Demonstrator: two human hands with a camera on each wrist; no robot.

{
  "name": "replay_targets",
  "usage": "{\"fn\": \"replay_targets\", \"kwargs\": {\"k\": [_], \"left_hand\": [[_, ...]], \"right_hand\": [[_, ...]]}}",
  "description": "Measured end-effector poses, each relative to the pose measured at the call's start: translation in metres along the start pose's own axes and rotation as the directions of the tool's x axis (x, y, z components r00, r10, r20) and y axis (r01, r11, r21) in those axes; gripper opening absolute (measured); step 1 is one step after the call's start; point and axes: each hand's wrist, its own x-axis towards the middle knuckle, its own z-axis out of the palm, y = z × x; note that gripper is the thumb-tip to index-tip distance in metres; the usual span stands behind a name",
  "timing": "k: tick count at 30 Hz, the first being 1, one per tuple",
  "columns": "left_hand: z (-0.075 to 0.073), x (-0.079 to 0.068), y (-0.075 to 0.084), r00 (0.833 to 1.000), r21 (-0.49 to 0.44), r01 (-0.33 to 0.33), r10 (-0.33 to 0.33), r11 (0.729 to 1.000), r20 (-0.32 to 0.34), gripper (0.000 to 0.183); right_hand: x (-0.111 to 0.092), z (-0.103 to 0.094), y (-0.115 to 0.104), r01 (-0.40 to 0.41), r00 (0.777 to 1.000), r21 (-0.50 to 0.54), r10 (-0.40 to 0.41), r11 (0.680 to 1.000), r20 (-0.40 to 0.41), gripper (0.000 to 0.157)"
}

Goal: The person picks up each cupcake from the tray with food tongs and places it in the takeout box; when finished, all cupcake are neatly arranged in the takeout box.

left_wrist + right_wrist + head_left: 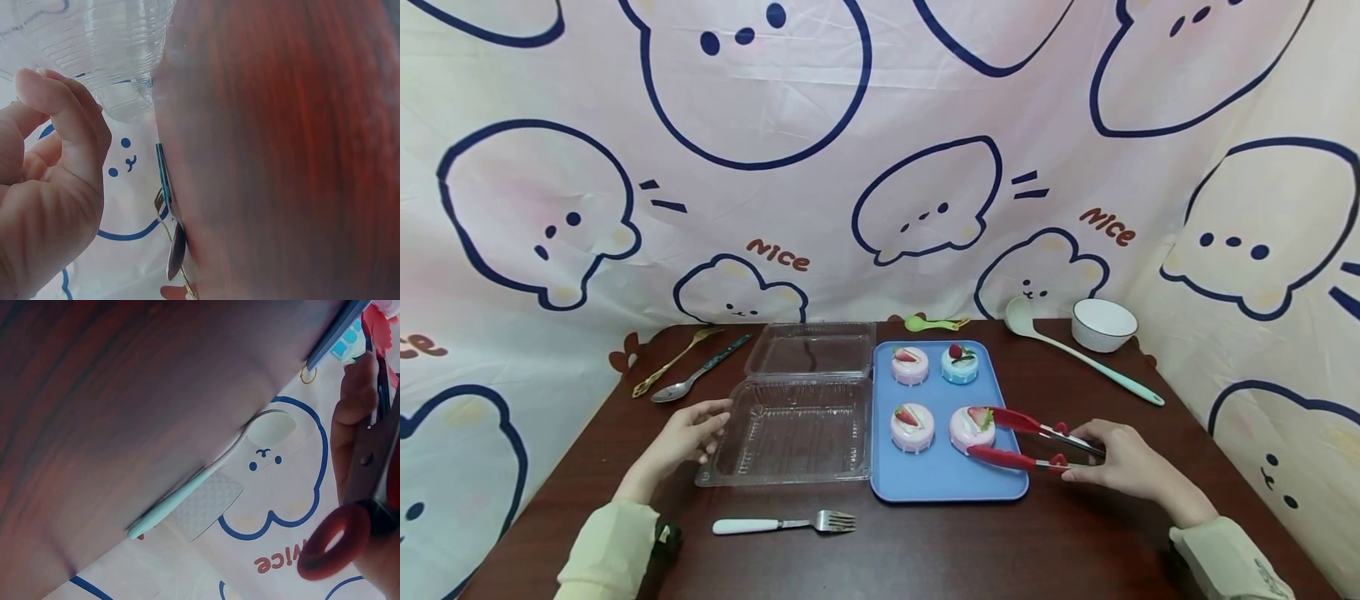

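- Red tongs (1006, 459) sit grasped in my right fingers (1101, 428), their tips straddling the front-right pink cake (962, 433) on the blue tray (925, 485).
- Three other cakes (912, 433) share the tray.
- My left fingers (709, 408) bend loosely at the left edge of the clear container (782, 480); I cannot tell whether they pinch it.
- Nearer me on the desk (962, 550), a white-handled fork (748, 526) lies before the container.

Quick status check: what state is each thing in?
Right hand: holding tongs
Tongs: arms apart, either side of front-right cake
Left hand: at container's left edge, loosely bent
Container: open, lid laid back
Cakes: four, upright on tray
Tray: flat on table
Bowl: upright
Ladle: lying on table
White-handled fork: lying flat
Teal-handled spoon: lying flat
Gold fork: lying flat
Green spoon: lying flat
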Motion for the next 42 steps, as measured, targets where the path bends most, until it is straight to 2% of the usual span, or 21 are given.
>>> {"fn": "replay_targets", "kwargs": {"k": [5,14,23,28,33,38,42], "left_hand": [[0.000,0.000,0.001,1.000,0.000,0.003,-0.003,1.000,-0.003,0.050],[0.000,-0.001,0.000,1.000,-0.011,-0.003,0.003,1.000,0.005,0.050],[0.000,-0.001,0.000,1.000,-0.009,0.000,0.000,1.000,0.008,0.051],[-0.001,0.001,0.001,1.000,-0.016,-0.008,0.008,1.000,0.013,0.050],[-0.004,0.001,0.001,1.000,-0.009,-0.015,0.015,1.000,0.013,0.051],[-0.004,-0.001,0.000,1.000,-0.013,-0.014,0.014,1.000,0.002,0.050],[0.000,-0.001,-0.002,1.000,-0.021,-0.015,0.015,1.000,0.014,0.052]], "right_hand": [[-0.001,0.002,0.002,0.020,1.000,0.026,-0.019,0.999,-0.023,0.057],[-0.002,0.000,0.000,-0.012,1.000,0.061,0.014,0.998,-0.020,0.056],[0.010,-0.012,-0.006,-0.052,0.998,0.079,0.055,0.996,-0.030,0.057],[0.029,-0.022,-0.015,-0.003,0.998,0.065,0.008,0.998,-0.065,0.057],[0.063,-0.028,-0.032,0.102,0.990,0.079,-0.093,0.992,-0.104,0.055],[0.101,-0.016,-0.062,0.187,0.978,0.099,-0.175,0.977,-0.117,0.054],[0.120,0.000,-0.088,0.226,0.971,0.129,-0.213,0.966,-0.104,0.055]]}}
